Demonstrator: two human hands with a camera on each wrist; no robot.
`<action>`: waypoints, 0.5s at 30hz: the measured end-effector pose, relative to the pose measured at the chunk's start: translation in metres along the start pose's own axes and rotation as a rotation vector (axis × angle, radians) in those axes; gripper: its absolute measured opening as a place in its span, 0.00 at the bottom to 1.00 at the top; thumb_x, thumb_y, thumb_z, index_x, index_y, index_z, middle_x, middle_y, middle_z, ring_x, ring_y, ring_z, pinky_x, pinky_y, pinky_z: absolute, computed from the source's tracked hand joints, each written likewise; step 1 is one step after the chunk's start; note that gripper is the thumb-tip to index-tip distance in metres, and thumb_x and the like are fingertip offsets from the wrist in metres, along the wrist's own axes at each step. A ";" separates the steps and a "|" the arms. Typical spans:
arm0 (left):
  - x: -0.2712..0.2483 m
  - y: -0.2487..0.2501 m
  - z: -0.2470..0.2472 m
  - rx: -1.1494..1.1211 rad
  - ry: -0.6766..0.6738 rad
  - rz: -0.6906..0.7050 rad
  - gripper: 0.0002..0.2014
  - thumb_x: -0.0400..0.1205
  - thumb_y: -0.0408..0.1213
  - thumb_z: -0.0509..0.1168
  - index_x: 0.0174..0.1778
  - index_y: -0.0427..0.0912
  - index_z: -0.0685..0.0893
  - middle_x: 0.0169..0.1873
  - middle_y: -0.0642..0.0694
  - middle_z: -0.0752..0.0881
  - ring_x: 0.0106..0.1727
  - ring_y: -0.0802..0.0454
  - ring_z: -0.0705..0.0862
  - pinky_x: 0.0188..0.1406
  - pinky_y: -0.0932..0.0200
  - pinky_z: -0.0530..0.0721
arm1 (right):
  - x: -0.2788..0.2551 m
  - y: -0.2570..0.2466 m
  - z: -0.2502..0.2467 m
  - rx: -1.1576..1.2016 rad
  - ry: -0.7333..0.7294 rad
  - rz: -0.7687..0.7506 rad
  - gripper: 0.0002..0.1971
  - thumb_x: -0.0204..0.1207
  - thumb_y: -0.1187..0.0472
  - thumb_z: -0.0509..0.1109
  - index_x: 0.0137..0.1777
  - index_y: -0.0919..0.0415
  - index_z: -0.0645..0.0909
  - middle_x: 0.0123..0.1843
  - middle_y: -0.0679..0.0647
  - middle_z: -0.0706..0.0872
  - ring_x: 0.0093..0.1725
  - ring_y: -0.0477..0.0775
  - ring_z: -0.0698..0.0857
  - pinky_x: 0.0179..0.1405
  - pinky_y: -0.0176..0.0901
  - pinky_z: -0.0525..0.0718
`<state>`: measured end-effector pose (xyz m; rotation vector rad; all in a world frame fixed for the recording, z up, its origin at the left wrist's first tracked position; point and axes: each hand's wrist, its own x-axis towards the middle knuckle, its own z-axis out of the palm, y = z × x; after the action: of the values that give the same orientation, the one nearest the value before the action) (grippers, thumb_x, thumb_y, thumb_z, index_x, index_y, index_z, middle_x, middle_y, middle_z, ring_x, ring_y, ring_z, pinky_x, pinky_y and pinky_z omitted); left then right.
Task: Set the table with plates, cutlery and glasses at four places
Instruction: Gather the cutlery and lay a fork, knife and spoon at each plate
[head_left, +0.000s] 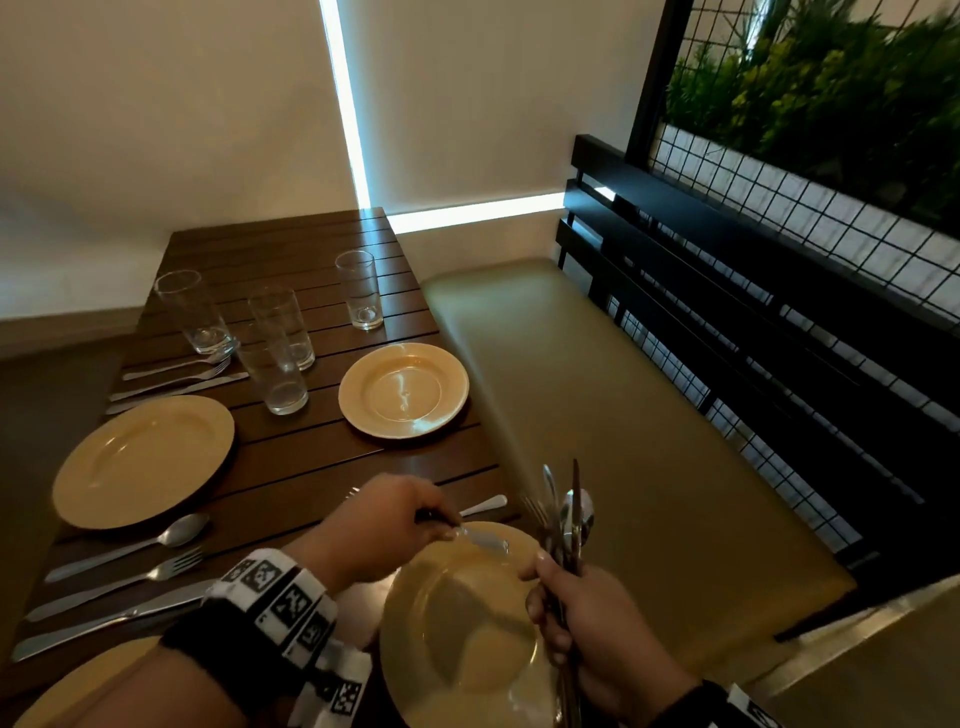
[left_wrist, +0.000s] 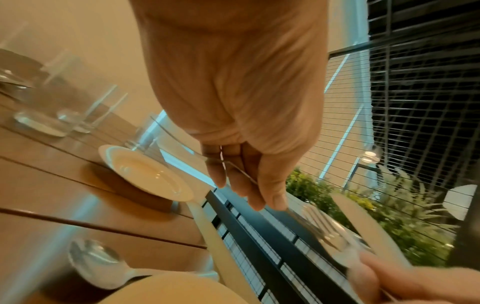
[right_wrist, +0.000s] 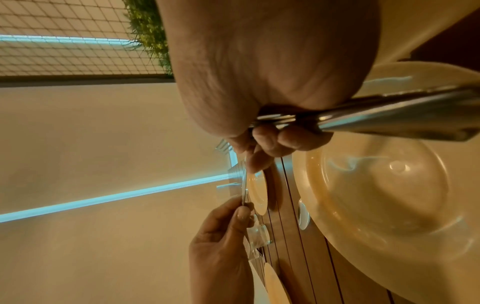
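Several tan plates lie on the dark slatted table (head_left: 291, 457). My left hand (head_left: 447, 526) pinches a knife (head_left: 485, 541) over the far rim of the near right plate (head_left: 462, 634). Just right of that plate, my right hand (head_left: 550, 587) grips a bundle of cutlery (head_left: 567, 519) upright, forks, knives and a spoon together. A spoon handle (head_left: 484, 505) and a fork tip lie on the table beyond the plate. The right wrist view shows the bundle (right_wrist: 389, 115) clamped in the fist above the plate (right_wrist: 376, 185). Several clear glasses (head_left: 275, 364) stand mid-table.
Another plate (head_left: 404, 389) sits at the far right place, one (head_left: 143, 460) at the left with a spoon, fork and knives (head_left: 130, 571) beside it. An olive bench seat (head_left: 597, 415) with a black slatted back (head_left: 727, 312) runs along the table's right side.
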<state>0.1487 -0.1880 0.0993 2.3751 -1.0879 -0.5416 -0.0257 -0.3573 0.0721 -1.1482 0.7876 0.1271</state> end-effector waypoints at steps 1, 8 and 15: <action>0.007 -0.008 0.001 -0.016 0.041 -0.040 0.06 0.81 0.44 0.75 0.53 0.56 0.94 0.46 0.62 0.91 0.49 0.67 0.87 0.55 0.68 0.85 | 0.002 0.000 -0.002 0.016 0.017 -0.001 0.16 0.89 0.57 0.61 0.57 0.71 0.81 0.27 0.58 0.81 0.16 0.48 0.65 0.16 0.35 0.63; 0.068 -0.050 0.028 0.081 0.148 -0.209 0.07 0.82 0.39 0.72 0.53 0.50 0.94 0.45 0.55 0.86 0.48 0.57 0.86 0.52 0.64 0.82 | 0.006 0.003 -0.004 0.038 0.072 0.024 0.16 0.89 0.58 0.62 0.55 0.74 0.81 0.26 0.59 0.81 0.16 0.49 0.65 0.15 0.36 0.63; 0.097 -0.064 0.057 0.134 0.059 -0.276 0.08 0.80 0.38 0.71 0.50 0.50 0.94 0.51 0.47 0.92 0.56 0.47 0.89 0.58 0.58 0.85 | 0.005 0.007 -0.005 0.044 0.052 0.032 0.16 0.88 0.59 0.62 0.54 0.74 0.82 0.27 0.61 0.81 0.15 0.50 0.65 0.15 0.35 0.66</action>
<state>0.2158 -0.2410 0.0014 2.6614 -0.7977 -0.5004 -0.0278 -0.3596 0.0630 -1.1012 0.8512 0.1069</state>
